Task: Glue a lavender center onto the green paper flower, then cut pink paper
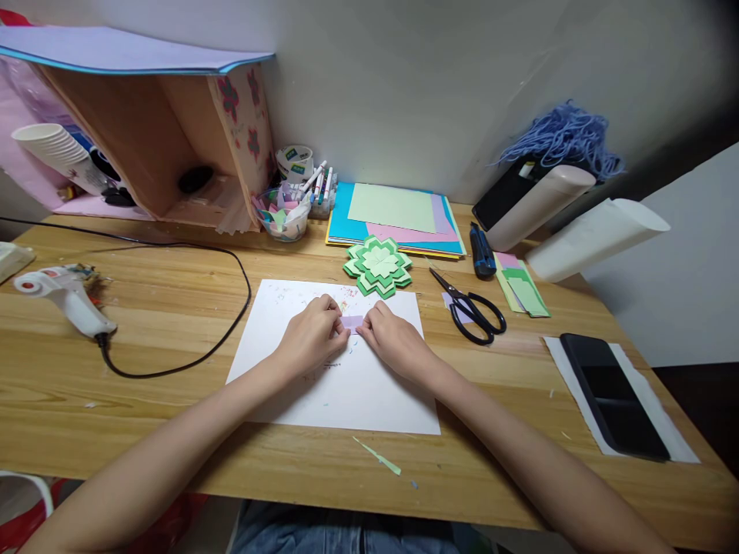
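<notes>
A small piece of purple paper is stretched between my two hands, above a white sheet with coloured specks on it. My left hand pinches the paper's left end with bent fingers. At its right end, my right hand grips it between thumb and fingers. Just beyond my hands lies a layered green paper flower. Black-handled scissors rest to the right of the white sheet, partly over another purple paper scrap.
On the left a white glue gun trails a black cord. Coloured sheets, a cup of paper scraps and a cardboard box stand behind. A utility knife, small paper pieces and a phone lie rightward.
</notes>
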A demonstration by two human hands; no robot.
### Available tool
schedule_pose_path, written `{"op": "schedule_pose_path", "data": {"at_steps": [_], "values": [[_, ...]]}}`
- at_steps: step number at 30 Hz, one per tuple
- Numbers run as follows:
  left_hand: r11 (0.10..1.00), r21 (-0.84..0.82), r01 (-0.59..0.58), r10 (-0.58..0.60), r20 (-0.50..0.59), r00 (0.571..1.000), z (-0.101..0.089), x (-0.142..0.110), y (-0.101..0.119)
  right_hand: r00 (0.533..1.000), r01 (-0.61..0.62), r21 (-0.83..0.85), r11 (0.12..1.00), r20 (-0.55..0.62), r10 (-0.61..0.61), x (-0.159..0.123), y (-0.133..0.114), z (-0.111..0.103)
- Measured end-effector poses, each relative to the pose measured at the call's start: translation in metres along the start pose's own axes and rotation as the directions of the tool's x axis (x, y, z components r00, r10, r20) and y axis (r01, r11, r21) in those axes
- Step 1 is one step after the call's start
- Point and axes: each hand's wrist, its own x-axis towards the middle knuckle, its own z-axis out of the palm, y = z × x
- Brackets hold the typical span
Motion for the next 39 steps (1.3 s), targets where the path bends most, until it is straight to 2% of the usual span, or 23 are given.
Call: {"op": "schedule_pose_path", "data": {"at_steps": [4, 7, 10, 13, 17, 23, 26, 29, 35, 39], "values": [[0.999, 0.003, 0.038, -0.038, -0.001, 0.999, -0.001, 0.0, 0.0, 1.0, -0.012, -0.006, 1.0, -0.018, 0.011, 0.0, 0.001, 0.001], [0.996, -0.049, 0.076, -0.075, 0.012, 0.997, -0.002, 0.0, -0.004, 0.998, 0.016, 0.082, 0.997, -0.06, -0.011, 0.0, 0.005, 0.002], [0.988, -0.101, 0.113, -0.112, 0.014, 0.994, -0.003, 0.0, -0.008, 0.989, 0.095, 0.209, 0.973, -0.133, -0.068, -0.001, 0.012, 0.002], [0.987, -0.108, 0.116, -0.115, 0.015, 0.993, -0.003, 0.001, -0.01, 0.966, 0.236, 0.251, 0.939, -0.168, -0.198, -0.002, 0.017, 0.001], [0.988, -0.105, 0.112, -0.111, 0.013, 0.994, -0.002, 0.001, -0.009, 0.899, 0.435, 0.14, 0.89, -0.132, -0.418, -0.003, 0.021, 0.001], [0.989, -0.104, 0.103, -0.101, 0.028, 0.995, -0.003, 0.002, -0.011, 0.843, 0.526, -0.091, 0.846, -0.082, -0.532, -0.001, 0.028, 0.0], [0.99, -0.126, 0.07, -0.062, 0.061, 0.996, -0.006, 0.004, -0.015, 0.828, 0.551, -0.112, 0.827, -0.053, -0.558, -0.001, 0.033, -0.002], [0.989, -0.143, 0.028, -0.017, 0.074, 0.997, -0.008, 0.005, -0.018, 0.821, 0.565, -0.057, 0.823, -0.06, -0.568, -0.003, 0.037, -0.003], [0.989, -0.148, 0.007, 0.001, 0.053, 0.999, -0.008, 0.004, -0.018, 0.869, 0.489, 0.162, 0.857, -0.179, -0.462, -0.005, 0.032, -0.002], [0.985, -0.165, -0.05, 0.06, 0.055, 0.997, -0.011, 0.004, -0.013, 0.87, 0.485, 0.165, 0.859, -0.187, -0.456, -0.002, 0.03, 0.0]]}}
